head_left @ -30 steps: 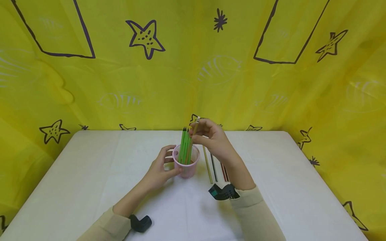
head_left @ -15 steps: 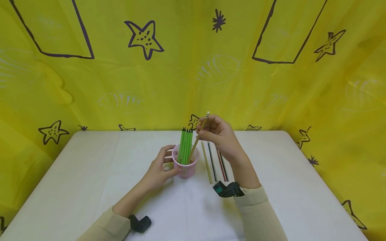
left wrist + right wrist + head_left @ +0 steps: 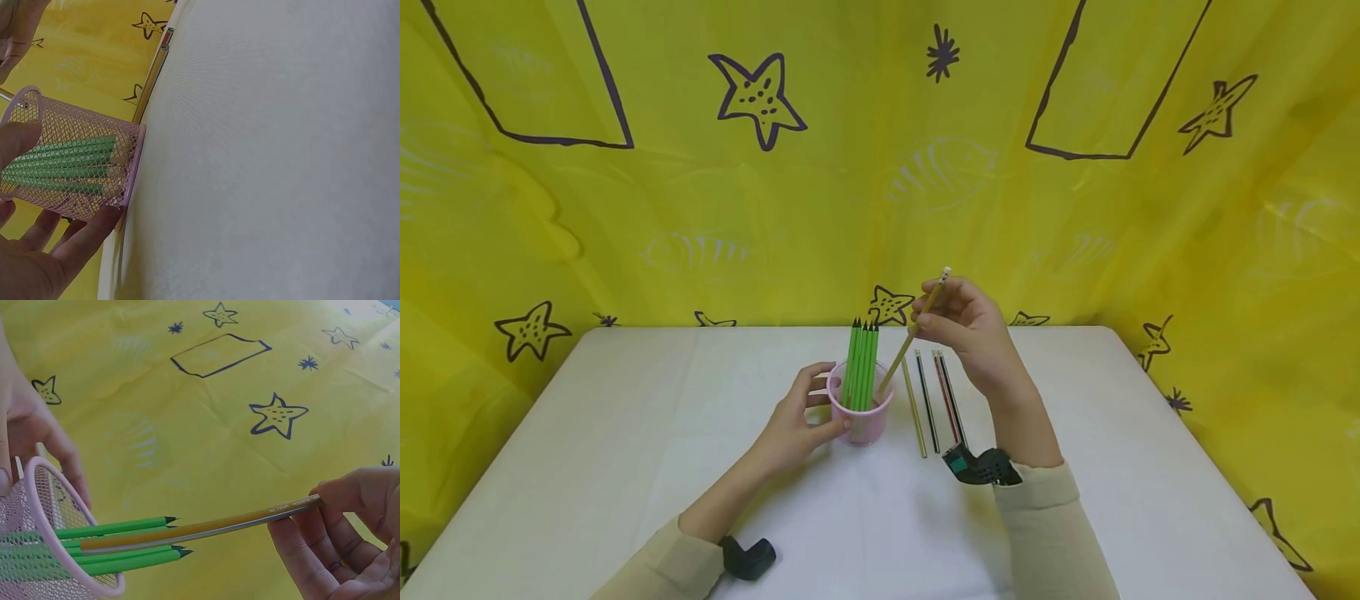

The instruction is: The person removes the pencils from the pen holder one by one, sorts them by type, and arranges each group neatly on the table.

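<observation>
My left hand [image 3: 792, 429] holds a pink mesh pencil cup [image 3: 867, 428] upright on the table, fingers and thumb around its side. Several green pencils [image 3: 861, 367] stand in the cup, dark points up. In the right hand [image 3: 976, 337] a yellow pencil [image 3: 900, 358] is pinched near its white eraser end, slanting down to the left. Its lower end overlaps the cup's right rim in the head view; in the right wrist view that blunt end [image 3: 86, 546] shows at the cup's mouth, among the green pencils.
To the right of the cup, another yellow pencil [image 3: 915, 408], a dark pencil [image 3: 928, 404] and a red pencil [image 3: 947, 396] with a dark one beside it lie on the white table [image 3: 625, 417]. A yellow patterned cloth [image 3: 850, 192] hangs behind and at the sides.
My right hand has moved up and to the right, drawing the yellow pencil out from among the green ones and tilting it. The left hand and cup have stayed in place.
</observation>
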Available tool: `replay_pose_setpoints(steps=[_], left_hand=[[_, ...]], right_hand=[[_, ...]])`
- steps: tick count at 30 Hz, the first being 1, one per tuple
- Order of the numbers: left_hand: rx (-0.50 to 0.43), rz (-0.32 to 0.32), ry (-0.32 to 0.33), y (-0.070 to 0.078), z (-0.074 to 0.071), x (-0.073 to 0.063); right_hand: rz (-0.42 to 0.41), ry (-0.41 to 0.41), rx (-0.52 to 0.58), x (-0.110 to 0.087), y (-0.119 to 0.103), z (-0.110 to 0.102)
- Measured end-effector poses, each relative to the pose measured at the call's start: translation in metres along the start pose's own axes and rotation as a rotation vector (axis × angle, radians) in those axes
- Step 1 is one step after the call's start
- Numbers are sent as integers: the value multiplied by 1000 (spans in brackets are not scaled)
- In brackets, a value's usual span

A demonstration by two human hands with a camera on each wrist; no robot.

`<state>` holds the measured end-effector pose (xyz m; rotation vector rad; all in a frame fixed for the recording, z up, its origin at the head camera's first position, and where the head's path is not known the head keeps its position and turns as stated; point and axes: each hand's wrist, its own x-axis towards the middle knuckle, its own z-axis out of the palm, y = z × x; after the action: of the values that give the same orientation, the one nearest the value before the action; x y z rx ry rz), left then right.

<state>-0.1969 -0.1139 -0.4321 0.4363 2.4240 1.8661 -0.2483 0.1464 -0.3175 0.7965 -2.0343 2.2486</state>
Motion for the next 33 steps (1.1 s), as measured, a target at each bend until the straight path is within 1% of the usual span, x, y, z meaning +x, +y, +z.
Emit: replay_pose_setpoints(steps=[7, 13, 21, 33], left_hand=[[1, -3, -3, 0, 0, 0], [0, -13, -2, 1, 1, -1], [10, -22, 7, 1, 0, -1], [-3, 5, 2, -1, 0, -1]], right_hand=[[-10, 30, -30, -1, -2, -11], [-16, 38, -18, -4, -4, -16], [-27, 70, 11, -5, -5, -21], [-25, 103, 22, -4, -3, -25]])
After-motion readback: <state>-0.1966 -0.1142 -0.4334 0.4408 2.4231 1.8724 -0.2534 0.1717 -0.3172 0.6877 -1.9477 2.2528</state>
